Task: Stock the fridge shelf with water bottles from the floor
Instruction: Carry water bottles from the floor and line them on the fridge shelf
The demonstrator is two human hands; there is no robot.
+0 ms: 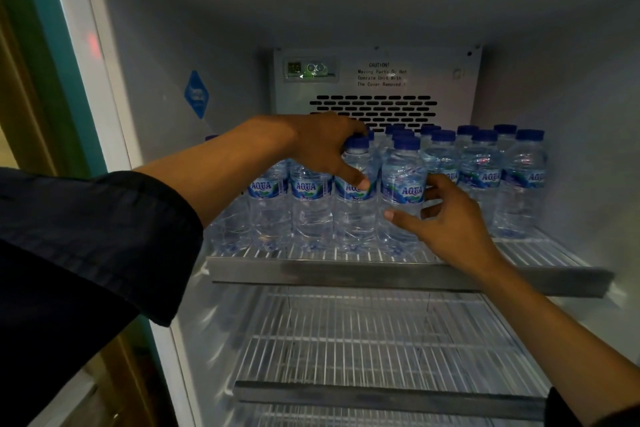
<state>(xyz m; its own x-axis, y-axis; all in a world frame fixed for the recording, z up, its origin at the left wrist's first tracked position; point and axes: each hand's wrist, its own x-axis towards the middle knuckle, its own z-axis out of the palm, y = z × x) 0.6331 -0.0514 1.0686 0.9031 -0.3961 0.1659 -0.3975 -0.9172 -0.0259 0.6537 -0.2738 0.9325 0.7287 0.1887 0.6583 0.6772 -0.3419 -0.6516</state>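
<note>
Nearest to me is the lower shelf (388, 395), a bare wire rack with a metal front lip and nothing on it that I can see, and my dark sleeve (86, 246) crosses the left of the view. Above it, my right hand (446, 218) reaches in over the front edge of the upper shelf (408, 276), its fingers (403, 217) spread fairly wide and loosely curved around the side of the front bottle (403, 191), thumb across its lower body and fingertips at the label; I judge I am nudging it into line more than gripping it. My left hand (323, 146) comes in higher, draped over the blue cap of the neighbouring bottle (355, 198) with fingers curled round its neck and the thumb pressing down on the label. The water bottles (481, 180) stand upright in rows across this shelf, packed from the left edge toward the back, with a group at the right edge set further back, so the front right corner of the rack is open. By my reckoning the job is well along: most of this shelf is filled, a gap at the front right remains, and the floor stock is out of sight, so I cannot say how many bottles are left. Behind the bottles is the back panel (377, 80) with vent slots and a caution notice, a blue sticker (196, 94) on the left wall, and the dim white interior of the fridge (166, 28) with a teal door frame (45, 28) at the left.
</note>
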